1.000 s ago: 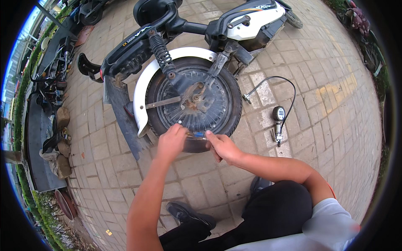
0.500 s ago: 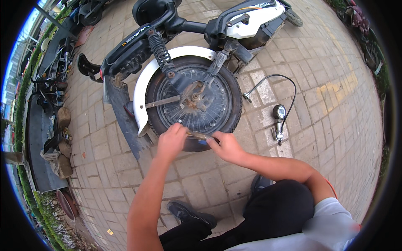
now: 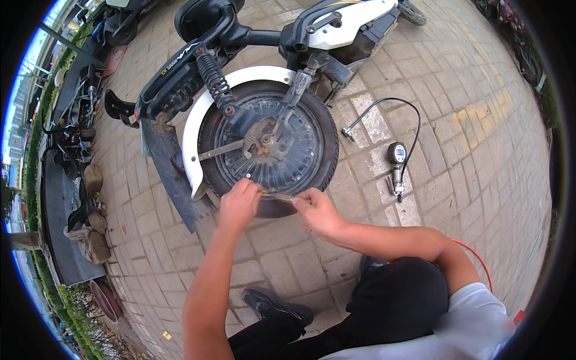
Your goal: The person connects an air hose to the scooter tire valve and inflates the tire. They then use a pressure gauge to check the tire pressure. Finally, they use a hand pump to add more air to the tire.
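An electric scooter (image 3: 207, 36) lies on its side, its wheel (image 3: 267, 141) facing up between a white mudguard (image 3: 191, 144) and a black shock absorber (image 3: 213, 78). Over the tyre's near edge, a short, thin brownish strip (image 3: 278, 196) stretches between my hands; its exact kind is too small to make out. My left hand (image 3: 239, 204) pinches one end with closed fingers. The other end is gripped by my right hand (image 3: 319, 213), thumb and fingers pressed together.
Right of the wheel, a tyre inflator with a round gauge (image 3: 396, 153) and a black hose (image 3: 418, 123) lies on the paving (image 3: 468, 198). An orange hose (image 3: 485, 264) runs behind my right arm. Stones and clutter (image 3: 93, 234) line the left edge.
The scooter and wheel sit slightly farther left in view. Both hands keep hold of the strip; a blue bit seen by my right hand earlier no longer shows.
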